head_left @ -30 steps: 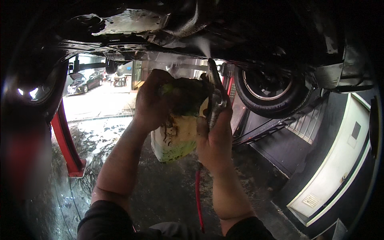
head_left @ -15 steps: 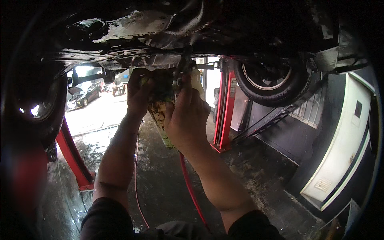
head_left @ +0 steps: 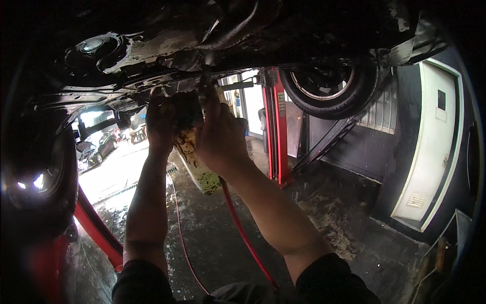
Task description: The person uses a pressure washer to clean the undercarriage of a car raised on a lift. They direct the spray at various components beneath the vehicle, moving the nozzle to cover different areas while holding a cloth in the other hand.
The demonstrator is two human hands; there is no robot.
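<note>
Container: pale and grime-stained, tilted, left of centre in the frame [head_left: 201,175], its top lost in shadow.
Left hand: fingers apparently wrapped round the container's dark upper part [head_left: 160,121]; exact grip too dark to tell.
Right hand: closed round the spray gun [head_left: 206,83], beside the container [head_left: 221,136]; trigger finger unclear.
Step in hand: seemingly, aiming the nozzle up at the car underside [head_left: 169,48].
Next move calls for: probably both hands shifting together, with slack in the red hose [head_left: 234,218] at lower centre.
</note>
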